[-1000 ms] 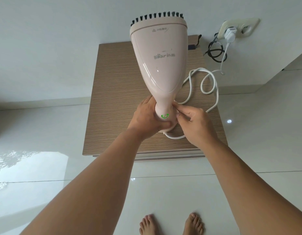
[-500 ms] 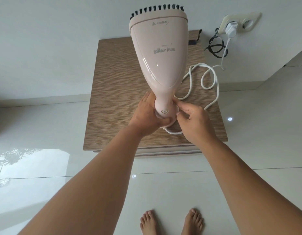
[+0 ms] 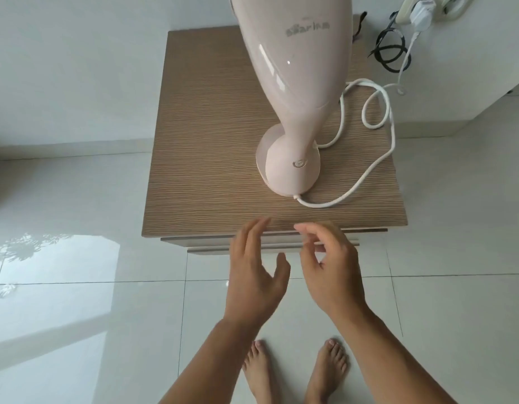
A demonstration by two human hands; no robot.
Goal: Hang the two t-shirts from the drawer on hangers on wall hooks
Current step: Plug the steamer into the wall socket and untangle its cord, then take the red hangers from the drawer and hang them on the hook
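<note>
Bare feet [image 3: 293,371] stand on the white tiled floor [image 3: 86,316], nearest of all. Above them, both forearms reach forward. The left hand [image 3: 253,275] is spread, fingers straight and apart, holding nothing. The right hand [image 3: 329,269] has its fingers loosely curled, thumb and forefinger close but with nothing between them. Both hover just in front of the wooden cabinet [image 3: 211,158], over the edges of its drawer fronts [image 3: 208,243], which are pushed in; the t-shirts cannot be seen. On the cabinet top a pale pink garment steamer [image 3: 290,91] stands upright on its rounded base, its top cut off by the frame. Its white cord [image 3: 380,112] loops across the wood and runs up to a plug [image 3: 422,10] in the wall socket [image 3: 453,5]. A coiled black cable [image 3: 389,51] hangs beside it against the wall.
</note>
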